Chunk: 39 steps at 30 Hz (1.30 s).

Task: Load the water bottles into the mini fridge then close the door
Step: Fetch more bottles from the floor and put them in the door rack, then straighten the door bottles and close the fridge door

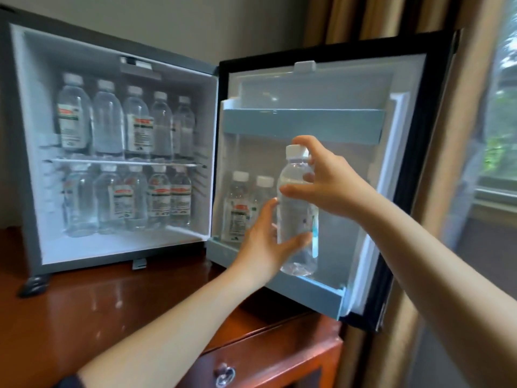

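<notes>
A clear water bottle (296, 208) with a white cap is held upright in front of the open fridge door (402, 163). My left hand (265, 242) grips its lower body and my right hand (327, 180) grips its neck and shoulder. The bottle hangs just above the door's lower shelf (316, 292). Two bottles (246, 203) stand in that shelf to the left. The mini fridge (25, 135) stands open, with several bottles (126, 124) on its upper rack and several more (126, 200) on its floor.
The fridge sits on a reddish wooden cabinet (98, 303) with a drawer pull (225, 375) at its front. The door's upper shelf (302, 124) holds nothing. Beige curtains (453, 247) and a window (500, 121) are close on the right.
</notes>
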Each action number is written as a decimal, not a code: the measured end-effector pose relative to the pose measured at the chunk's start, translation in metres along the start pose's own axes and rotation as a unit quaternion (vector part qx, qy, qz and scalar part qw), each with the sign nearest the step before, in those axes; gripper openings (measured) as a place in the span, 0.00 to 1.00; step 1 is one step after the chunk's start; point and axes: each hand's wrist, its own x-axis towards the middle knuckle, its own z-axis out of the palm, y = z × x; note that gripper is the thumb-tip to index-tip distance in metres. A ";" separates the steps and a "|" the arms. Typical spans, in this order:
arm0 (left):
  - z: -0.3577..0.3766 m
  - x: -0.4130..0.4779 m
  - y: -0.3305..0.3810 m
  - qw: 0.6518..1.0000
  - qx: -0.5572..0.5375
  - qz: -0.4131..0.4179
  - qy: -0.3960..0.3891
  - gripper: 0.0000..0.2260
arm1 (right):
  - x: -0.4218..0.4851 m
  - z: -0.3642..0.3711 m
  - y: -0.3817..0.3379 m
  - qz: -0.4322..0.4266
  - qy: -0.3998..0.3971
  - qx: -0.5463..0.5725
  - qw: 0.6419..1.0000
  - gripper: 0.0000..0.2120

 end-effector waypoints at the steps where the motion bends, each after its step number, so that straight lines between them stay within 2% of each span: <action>1: 0.007 0.002 -0.001 1.000 -0.014 -0.003 -0.004 0.33 | -0.002 -0.003 0.003 -0.001 0.002 -0.017 1.000 0.33; 4: 0.026 -0.001 0.003 1.000 -0.020 -0.006 -0.017 0.29 | -0.010 -0.010 0.010 -0.007 0.010 -0.070 0.997 0.32; 10: 0.053 -0.002 -0.004 0.997 0.063 0.017 0.033 0.32 | -0.026 -0.006 0.029 -0.034 0.036 -0.130 0.990 0.35; 12: 0.061 -0.006 -0.009 0.992 0.098 0.053 0.064 0.34 | -0.030 -0.002 0.033 -0.027 0.056 -0.123 0.990 0.35; 16: 0.074 -0.012 -0.029 0.957 0.223 0.131 0.129 0.37 | -0.039 0.012 0.042 0.007 0.063 -0.128 0.990 0.33; 20: 0.078 -0.010 -0.048 0.946 0.275 0.135 0.111 0.35 | -0.041 0.024 0.050 0.040 0.059 -0.143 0.987 0.30; 25: 0.081 -0.011 -0.052 0.938 0.300 0.148 0.092 0.33 | -0.037 0.024 0.053 0.049 0.085 -0.209 0.973 0.19; 29: 0.063 -0.014 -0.053 0.938 0.324 0.120 0.031 0.31 | -0.030 0.026 0.053 0.005 0.092 -0.328 0.940 0.15; 31: 0.045 -0.015 -0.053 0.937 0.317 0.145 0.026 0.29 | -0.026 0.030 0.053 -0.028 0.105 -0.368 0.923 0.14; 33: 0.024 -0.015 -0.050 0.937 0.303 0.171 0.025 0.27 | -0.021 0.033 0.049 -0.046 0.116 -0.358 0.925 0.12; 36: -0.014 -0.008 -0.040 0.951 0.278 0.133 0.000 0.23 | -0.015 0.038 0.035 -0.061 0.103 -0.340 0.933 0.07; 39: -0.054 -0.001 -0.024 0.956 0.276 0.099 -0.009 0.13 | -0.007 0.044 0.017 -0.084 0.094 -0.309 0.942 0.08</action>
